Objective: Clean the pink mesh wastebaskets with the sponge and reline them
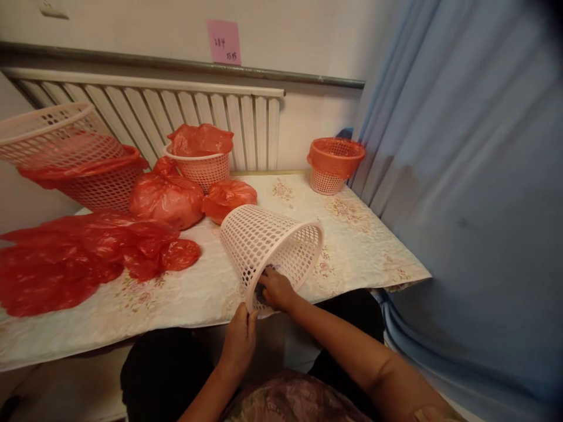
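Note:
A pale pink perforated basket (257, 231) lies tilted on its side at the table's front edge, its mouth facing right and toward me. My left hand (240, 334) grips the lower part of its rim, with the thumb on the near side. Inside the mouth is my right hand (276, 288), its fingers closed on a dark, crumpled thing (260, 291) against the inner wall. That dark thing is partly hidden by the fingers and looks like a cloth.
Red plastic bags (57, 264) spread over the table's (193, 305) left. Behind them stand stacked baskets (94, 187), filled red bags (169, 196) and a bag-topped basket (206, 170). A red-lined basket (328, 183) is at the back right, beside a blue curtain (461, 176).

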A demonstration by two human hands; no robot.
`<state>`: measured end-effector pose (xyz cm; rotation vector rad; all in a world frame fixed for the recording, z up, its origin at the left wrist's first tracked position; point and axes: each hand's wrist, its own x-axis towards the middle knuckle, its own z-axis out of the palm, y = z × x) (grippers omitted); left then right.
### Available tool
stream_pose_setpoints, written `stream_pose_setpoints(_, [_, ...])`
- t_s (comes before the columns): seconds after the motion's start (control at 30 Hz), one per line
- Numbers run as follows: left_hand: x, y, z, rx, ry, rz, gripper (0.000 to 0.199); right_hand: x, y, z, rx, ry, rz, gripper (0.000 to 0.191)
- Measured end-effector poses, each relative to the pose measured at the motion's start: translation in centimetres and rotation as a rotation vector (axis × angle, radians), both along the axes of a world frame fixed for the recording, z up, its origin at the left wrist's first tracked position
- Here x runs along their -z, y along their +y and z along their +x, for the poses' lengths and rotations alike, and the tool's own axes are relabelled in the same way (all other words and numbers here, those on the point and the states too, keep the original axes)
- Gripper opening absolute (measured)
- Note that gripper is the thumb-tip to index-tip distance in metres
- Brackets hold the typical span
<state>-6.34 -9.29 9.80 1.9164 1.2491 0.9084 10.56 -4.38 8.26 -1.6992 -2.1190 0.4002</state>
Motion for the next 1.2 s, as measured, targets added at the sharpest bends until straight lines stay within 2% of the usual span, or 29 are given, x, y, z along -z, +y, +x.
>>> stream_pose_setpoints(0.1, [-0.1, -0.1, -0.1, 0.010, -0.008, -0.017, 0.024, -0.2, 1.4, 2.1, -0.013, -0.211, 0.004, 0.034])
stream_pose_setpoints(0.3, [-0.4, 0.0, 0.1, 0.006, 0.014, -0.048, 0.026, -1.1, 4.2, 5.5, 0.093, -0.288, 0.059, 0.036])
stream_pose_setpoints(0.5, [0.1, 0.1, 0.3, 0.005, -0.013, -0.035, 0.026, 0.6, 2.8, 4.5, 0.217, -0.285, 0.065, 0.039])
stream_pose_setpoints(0.7, [1.7, 0.5, 1.3, 0.083, -0.033, -0.043, 0.017, 1.6, 2.9, 4.0, 0.285, -0.160, 0.020, 0.041])
stream_pose_setpoints(0.9, [2.5, 0.6, 1.4, 0.118, -0.048, -0.023, 0.023, 1.0, 2.7, 1.8, 0.173, 0.093, -0.025, 0.045])
stream_pose_setpoints(1.07, [1.5, -0.3, -0.1, 0.151, -0.046, 0.008, 0.024, -0.2, 0.6, -0.8, 0.036, 0.292, -0.025, 0.041])
stream_pose_setpoints(1.2, [0.6, -1.1, -0.6, 0.204, -0.022, 0.096, 0.023, -0.6, -0.7, -1.4, -0.071, 0.291, 0.016, 0.035])
